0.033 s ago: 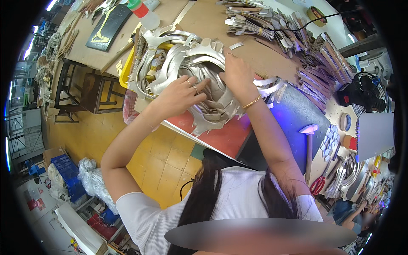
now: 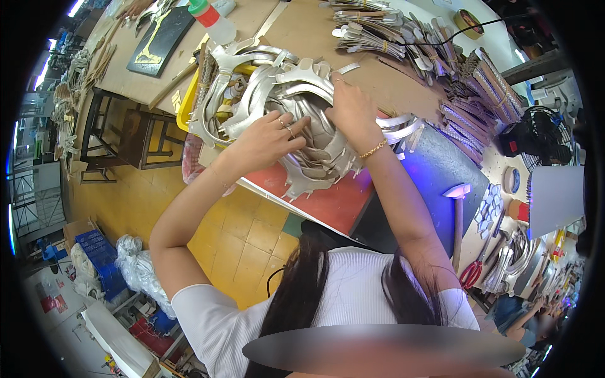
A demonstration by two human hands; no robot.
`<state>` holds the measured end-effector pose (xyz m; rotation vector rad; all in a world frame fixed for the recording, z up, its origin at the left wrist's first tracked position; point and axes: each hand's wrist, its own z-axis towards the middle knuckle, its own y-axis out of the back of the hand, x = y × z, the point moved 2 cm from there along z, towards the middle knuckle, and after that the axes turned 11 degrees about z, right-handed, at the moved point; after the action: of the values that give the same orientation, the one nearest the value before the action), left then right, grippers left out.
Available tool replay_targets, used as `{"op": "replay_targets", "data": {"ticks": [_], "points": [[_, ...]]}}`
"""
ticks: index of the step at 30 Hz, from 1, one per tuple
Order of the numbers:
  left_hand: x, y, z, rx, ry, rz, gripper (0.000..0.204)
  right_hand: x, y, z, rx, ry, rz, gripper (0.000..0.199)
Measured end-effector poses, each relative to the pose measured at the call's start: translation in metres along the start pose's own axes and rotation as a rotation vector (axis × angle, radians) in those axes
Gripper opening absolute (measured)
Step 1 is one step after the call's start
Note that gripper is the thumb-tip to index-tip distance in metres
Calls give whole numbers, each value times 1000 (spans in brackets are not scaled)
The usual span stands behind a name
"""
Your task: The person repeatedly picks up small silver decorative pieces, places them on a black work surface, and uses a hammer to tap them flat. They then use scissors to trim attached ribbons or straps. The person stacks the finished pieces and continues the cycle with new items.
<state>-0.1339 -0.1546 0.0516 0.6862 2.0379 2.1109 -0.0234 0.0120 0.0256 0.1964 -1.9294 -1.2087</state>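
Observation:
A heap of curved silver metal cut-outs (image 2: 309, 157) lies on the workbench, partly over a red mat (image 2: 328, 205). My left hand (image 2: 265, 142), with rings on its fingers, lies on the heap's left side, fingers curled over the pieces. My right hand (image 2: 353, 113), with a gold bracelet at the wrist, grips the heap from the top right, fingertips tucked between the pieces. More silver curved pieces (image 2: 233, 82) are stacked to the left on a yellow tray (image 2: 183, 107).
Bundles of metal strips (image 2: 378, 31) lie at the back of the bench. A bottle with a green cap (image 2: 211, 19) and a dark panel (image 2: 161, 34) sit far left. A hammer (image 2: 458, 214), red scissors (image 2: 469, 274) and a black fan (image 2: 535, 135) are on the right. A stool (image 2: 126, 135) stands below the bench.

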Motion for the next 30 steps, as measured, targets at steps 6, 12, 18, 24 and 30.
{"op": "replay_targets", "data": {"ticks": [6, 12, 18, 24, 30], "points": [[3, -12, -3, -116, -127, 202, 24, -18, 30, 4, 0, 117, 288, 72], [8, -8, -5, -236, -86, 215, 23, -50, 101, 2, 37, 109, 646, 71], [9, -6, -4, -206, -24, 59, 30, -59, 139, -31, -10, 124, 809, 74], [3, 20, -3, -151, 11, -36, 23, -64, 115, -29, -8, 141, 434, 71], [-3, 29, 20, -42, -11, -76, 19, -53, 85, -22, -15, 138, 322, 73]]}}
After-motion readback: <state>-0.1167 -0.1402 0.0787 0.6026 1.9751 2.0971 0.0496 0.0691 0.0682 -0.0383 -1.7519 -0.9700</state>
